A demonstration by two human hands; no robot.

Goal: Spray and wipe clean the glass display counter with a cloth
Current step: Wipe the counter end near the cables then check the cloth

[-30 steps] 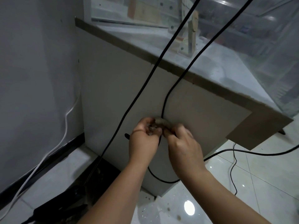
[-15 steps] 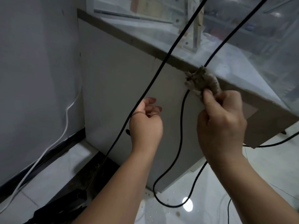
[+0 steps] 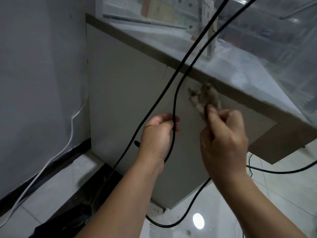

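Wiping step in hand: the right hand (image 3: 223,134) pinches the cloth (image 3: 204,97) against the side panel (image 3: 123,100) just under the surface rim (image 3: 137,43), and the left hand (image 3: 158,133) grips the black cable (image 3: 175,93), which the next stroke likely needs held aside.

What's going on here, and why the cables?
A person is cleaning the end of the display counter. The right hand pinches a grey-brown cloth at the top of the side panel, just under its brown edge. The left hand grips a black cable that hangs across that panel, apparently holding it aside. No spray bottle is in view.
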